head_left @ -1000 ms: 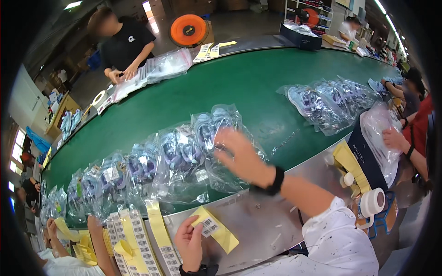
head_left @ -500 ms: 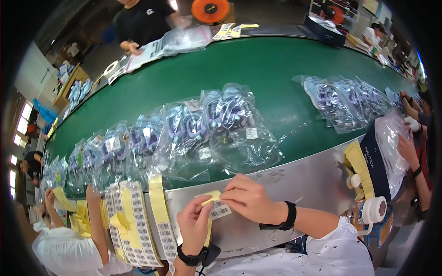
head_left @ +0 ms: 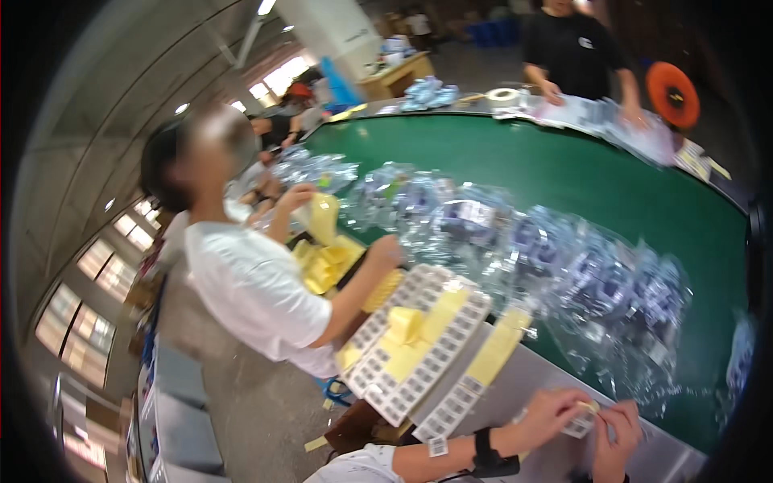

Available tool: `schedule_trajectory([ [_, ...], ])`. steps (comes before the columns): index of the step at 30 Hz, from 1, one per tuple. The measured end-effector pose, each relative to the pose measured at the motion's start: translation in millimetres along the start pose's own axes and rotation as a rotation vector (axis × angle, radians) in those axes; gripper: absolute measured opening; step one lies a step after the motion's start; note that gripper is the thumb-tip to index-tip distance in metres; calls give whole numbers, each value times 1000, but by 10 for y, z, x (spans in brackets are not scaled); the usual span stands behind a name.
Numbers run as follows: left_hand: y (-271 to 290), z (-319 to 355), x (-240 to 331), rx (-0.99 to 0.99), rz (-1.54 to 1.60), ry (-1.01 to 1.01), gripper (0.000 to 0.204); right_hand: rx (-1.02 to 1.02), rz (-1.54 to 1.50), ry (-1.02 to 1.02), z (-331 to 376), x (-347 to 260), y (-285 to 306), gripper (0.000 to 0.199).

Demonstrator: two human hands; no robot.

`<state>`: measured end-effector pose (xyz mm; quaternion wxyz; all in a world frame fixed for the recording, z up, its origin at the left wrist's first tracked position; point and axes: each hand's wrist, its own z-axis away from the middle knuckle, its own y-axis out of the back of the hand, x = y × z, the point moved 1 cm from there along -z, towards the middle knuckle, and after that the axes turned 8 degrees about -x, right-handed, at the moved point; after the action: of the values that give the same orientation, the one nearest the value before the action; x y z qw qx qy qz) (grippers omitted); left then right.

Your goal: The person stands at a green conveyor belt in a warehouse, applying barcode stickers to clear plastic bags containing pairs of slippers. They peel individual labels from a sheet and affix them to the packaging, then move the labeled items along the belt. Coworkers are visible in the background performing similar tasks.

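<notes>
My left hand (head_left: pixel 549 419) pinches a small piece of barcode label sheet (head_left: pixel 578 425), white with a yellow edge, low at the right of the picture. Beside it, my right hand (head_left: pixel 617 431) has its fingertips together at the yellow edge; blur hides the exact contact. Both hands are over the metal ledge (head_left: pixel 543 372) of the green table. Just left of my hands lies a strip of barcode labels (head_left: pixel 453 405) with yellow backing (head_left: pixel 499 346). Larger barcode label sheets (head_left: pixel 386 372) with a curled yellow piece (head_left: pixel 404 324) lie farther left.
Clear bags with blue and purple shoes (head_left: pixel 584 266) line the green table (head_left: pixel 644 181). At the left a co-worker in a white shirt (head_left: pixel 258 282) holds yellow backing paper (head_left: pixel 324 217). Across the table another person in black (head_left: pixel 573 52) handles plastic bags (head_left: pixel 640 133).
The view has swung left and tilted, so my hands now appear at the lower right and the co-worker on the left shows fully. Both hands stay together at the label piece.
</notes>
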<state>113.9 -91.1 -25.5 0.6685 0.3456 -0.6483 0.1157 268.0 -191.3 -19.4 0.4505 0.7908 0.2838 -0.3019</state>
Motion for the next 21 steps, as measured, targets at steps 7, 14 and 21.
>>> schedule_trajectory([
  [7,-136,173,-173,-21,372,130,49,-128,101,-94,-74,-322,14,8],
  [14,6,50,-444,20,300,349,47,174,-511,-379,-625,309,618,8],
  [21,-180,10,-270,69,475,327,47,321,-378,-648,-1454,2136,1408,62],
])
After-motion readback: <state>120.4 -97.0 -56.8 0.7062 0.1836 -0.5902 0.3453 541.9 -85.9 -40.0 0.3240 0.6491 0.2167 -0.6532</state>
